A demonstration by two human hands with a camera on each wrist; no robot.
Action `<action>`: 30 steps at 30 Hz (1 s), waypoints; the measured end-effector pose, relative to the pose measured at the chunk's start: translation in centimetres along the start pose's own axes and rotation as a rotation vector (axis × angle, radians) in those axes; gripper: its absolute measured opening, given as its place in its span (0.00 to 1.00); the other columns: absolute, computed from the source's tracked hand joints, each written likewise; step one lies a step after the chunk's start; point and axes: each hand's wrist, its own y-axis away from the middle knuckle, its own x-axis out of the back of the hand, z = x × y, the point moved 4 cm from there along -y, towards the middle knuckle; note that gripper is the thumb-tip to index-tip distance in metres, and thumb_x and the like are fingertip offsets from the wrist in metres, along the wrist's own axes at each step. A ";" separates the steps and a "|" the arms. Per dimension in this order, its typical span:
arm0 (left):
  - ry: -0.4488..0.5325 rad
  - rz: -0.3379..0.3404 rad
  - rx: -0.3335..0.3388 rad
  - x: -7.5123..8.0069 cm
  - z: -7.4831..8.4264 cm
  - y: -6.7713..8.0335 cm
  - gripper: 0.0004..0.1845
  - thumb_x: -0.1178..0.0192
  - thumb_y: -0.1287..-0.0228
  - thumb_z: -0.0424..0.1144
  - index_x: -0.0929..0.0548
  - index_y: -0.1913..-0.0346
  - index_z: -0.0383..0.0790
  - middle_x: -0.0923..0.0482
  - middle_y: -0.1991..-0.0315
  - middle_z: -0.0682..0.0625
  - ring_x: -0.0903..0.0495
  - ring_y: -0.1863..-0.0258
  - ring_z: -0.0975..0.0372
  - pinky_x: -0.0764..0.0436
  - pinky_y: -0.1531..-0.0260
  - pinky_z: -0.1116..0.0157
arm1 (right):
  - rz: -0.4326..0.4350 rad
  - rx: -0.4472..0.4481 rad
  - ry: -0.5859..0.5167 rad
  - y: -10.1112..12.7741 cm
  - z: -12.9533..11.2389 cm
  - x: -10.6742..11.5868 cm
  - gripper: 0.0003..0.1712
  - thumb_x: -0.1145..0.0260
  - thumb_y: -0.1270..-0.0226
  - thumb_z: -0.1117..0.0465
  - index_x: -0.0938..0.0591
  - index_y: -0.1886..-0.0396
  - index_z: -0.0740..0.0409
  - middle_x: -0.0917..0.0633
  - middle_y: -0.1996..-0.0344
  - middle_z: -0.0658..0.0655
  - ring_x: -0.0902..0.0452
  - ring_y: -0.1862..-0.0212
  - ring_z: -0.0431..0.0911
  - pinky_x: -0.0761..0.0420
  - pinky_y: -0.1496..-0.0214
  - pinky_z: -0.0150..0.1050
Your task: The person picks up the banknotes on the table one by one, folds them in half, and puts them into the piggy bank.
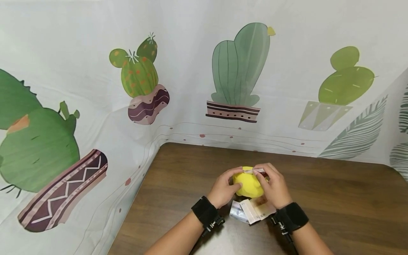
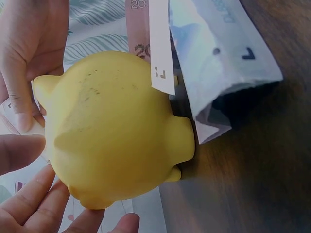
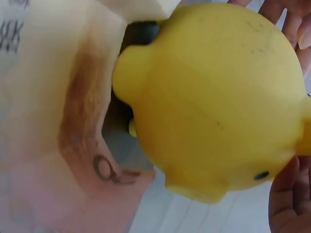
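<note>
A yellow pig bank [image 1: 248, 185] sits on a brown table [image 1: 334, 198], and both hands are on it. The left hand [image 1: 223, 189] cups the pig's left side with its fingers curled around it. The right hand [image 1: 275, 187] is on the pig's right side, and its fingertips pinch a folded note [image 1: 254, 171] right at the top of the pig. The left fingers touch that note too.

It looks like the note is being put into the pig. The note lies flat across the top and most of it shows, so I think it is only at the start of going in. I cannot see the slot, so I cannot tell if an edge is inside yet.

Just in front of the pig, closer to the person, lies a small pile of more notes [image 1: 251, 211]. In the left wrist view one note [image 2: 148, 34] with a "20" on it lies beside the pig, and a bluish note [image 2: 228, 63] lies next to that. These seem to be left to do.

Behind the pig, past the table's far edge, hangs a white cloth with cactus pictures [image 1: 237, 71]. Nothing sits between the hands and the pig. The hands hide the top of the pig a bit.
</note>
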 end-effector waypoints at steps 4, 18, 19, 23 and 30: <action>-0.023 -0.004 0.004 0.0 0.1 0.0 0.24 0.38 0.34 0.30 0.21 0.35 0.45 0.27 0.29 0.55 0.33 0.27 0.57 0.27 0.31 0.55 | -0.036 0.033 0.055 -0.3 -0.2 0.3 0.09 0.33 0.32 0.69 0.17 0.55 0.55 0.17 0.60 0.50 0.23 0.59 0.37 0.19 0.60 0.31; -0.035 -0.009 0.015 0.0 0.2 0.0 0.24 0.38 0.32 0.31 0.21 0.34 0.48 0.28 0.28 0.56 0.33 0.27 0.57 0.26 0.32 0.55 | -0.133 0.025 0.142 -0.8 -0.5 -0.2 0.09 0.34 0.31 0.69 0.17 0.55 0.55 0.17 0.59 0.53 0.20 0.59 0.42 0.17 0.60 0.39; -0.035 -0.008 0.017 0.0 0.1 0.0 0.24 0.38 0.32 0.31 0.21 0.34 0.48 0.28 0.28 0.56 0.33 0.27 0.57 0.25 0.32 0.55 | -0.131 0.022 0.142 -0.8 -0.5 -0.2 0.08 0.34 0.31 0.69 0.17 0.55 0.55 0.18 0.59 0.53 0.20 0.59 0.42 0.16 0.59 0.39; -0.035 -0.010 0.019 0.1 0.1 0.1 0.24 0.39 0.32 0.31 0.21 0.34 0.48 0.28 0.28 0.56 0.33 0.27 0.57 0.25 0.33 0.55 | -0.118 0.004 0.151 -0.7 -0.6 -0.6 0.07 0.33 0.31 0.67 0.17 0.55 0.56 0.19 0.59 0.54 0.21 0.59 0.43 0.16 0.58 0.40; -0.064 -0.012 0.011 0.2 0.2 0.2 0.24 0.39 0.32 0.31 0.21 0.34 0.48 0.28 0.28 0.55 0.33 0.27 0.56 0.26 0.32 0.54 | -0.078 -0.016 0.205 -0.2 -0.8 -1.3 0.05 0.32 0.31 0.65 0.16 0.57 0.58 0.20 0.59 0.55 0.22 0.56 0.47 0.18 0.55 0.46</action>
